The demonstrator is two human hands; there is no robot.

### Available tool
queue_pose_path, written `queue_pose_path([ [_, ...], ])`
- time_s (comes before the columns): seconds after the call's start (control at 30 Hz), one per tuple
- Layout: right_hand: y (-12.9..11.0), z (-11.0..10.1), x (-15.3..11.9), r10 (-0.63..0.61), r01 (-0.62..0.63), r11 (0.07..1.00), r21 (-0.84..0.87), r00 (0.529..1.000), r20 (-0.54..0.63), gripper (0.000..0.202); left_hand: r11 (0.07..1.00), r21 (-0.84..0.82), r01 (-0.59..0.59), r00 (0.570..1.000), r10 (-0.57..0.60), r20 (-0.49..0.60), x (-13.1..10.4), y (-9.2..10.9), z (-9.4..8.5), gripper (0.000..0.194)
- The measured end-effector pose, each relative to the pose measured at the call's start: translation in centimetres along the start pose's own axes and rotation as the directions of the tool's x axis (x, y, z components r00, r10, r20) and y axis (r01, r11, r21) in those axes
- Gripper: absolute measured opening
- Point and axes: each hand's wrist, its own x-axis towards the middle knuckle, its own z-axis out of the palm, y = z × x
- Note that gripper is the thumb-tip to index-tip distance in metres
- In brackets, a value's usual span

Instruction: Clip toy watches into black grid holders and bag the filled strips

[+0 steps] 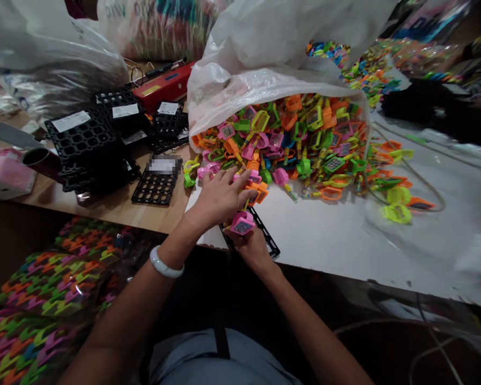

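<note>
My left hand (220,197), with a pale bracelet (166,262) on its wrist, reaches over the near edge of a heap of bright plastic toy watches (304,139). Its fingers are spread across pink and orange pieces. Closer to me, my right hand (253,247) is closed around a pink toy watch (242,223) with a patterned square face. A black perforated tray (269,235) lies partly hidden beneath both hands at the table's front edge. The heap spills from a large white plastic bag (232,91).
Stacked black trays (84,139) with white labels stand left, near one separate labelled tray (156,187). Behind them lies a red box (164,85). Bagged colourful pieces (52,289) sit below the table at left. A cord (428,187) loops on the right.
</note>
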Motion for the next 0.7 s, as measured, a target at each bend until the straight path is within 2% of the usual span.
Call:
queue_pose_path([
  [0.2, 0.3, 0.4, 0.7, -0.066, 0.06, 0.983, -0.175, 0.997, -0.028, 0.015, 0.999, -0.032, 0.008, 1.0, -0.008, -0.016, -0.1, 0.0, 0.0, 0.057],
  [0.4, -0.5, 0.5, 0.8, -0.132, 0.143, 0.961, -0.237, 0.989, 0.064, 0.019, 0.996, -0.085, -0.007, 1.0, 0.004, -0.029, -0.3, -0.2, -0.1, 0.059],
  [0.6, -0.9, 1.8, 1.8, -0.053, 0.071, 0.955, -0.289, 0.996, 0.072, 0.017, 0.99, -0.138, -0.036, 0.999, 0.031, -0.037, -0.1, -0.1, 0.0, 0.057],
  [0.7, -1.5, 1.5, 2.3, 0.024, 0.007, 0.963, -0.271, 0.994, 0.109, 0.016, 0.995, -0.101, -0.022, 0.997, 0.014, -0.079, 0.1, 0.0, 0.3, 0.058],
])
